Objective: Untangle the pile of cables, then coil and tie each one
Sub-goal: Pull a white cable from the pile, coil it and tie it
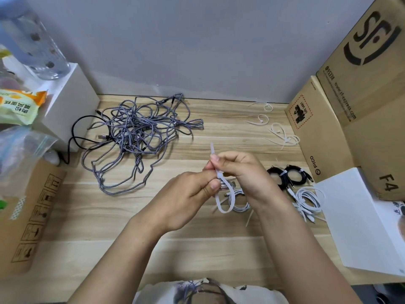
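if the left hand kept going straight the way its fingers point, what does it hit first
The left hand, pinching the white zip tie, points right at the right hand, which its fingertips already seem to touch. So it would likely meet the right hand first; depth is unclear.

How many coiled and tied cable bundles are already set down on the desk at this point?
2 clearly: a black bundle by the cardboard box, and a white bundle just in front of it. More white cable lies under the hands, partly hidden, so its state is unclear.

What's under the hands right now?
Below the left hand and right hand, which pinch a white zip tie, a coiled white cable lies on the table. The hands hide part of it.
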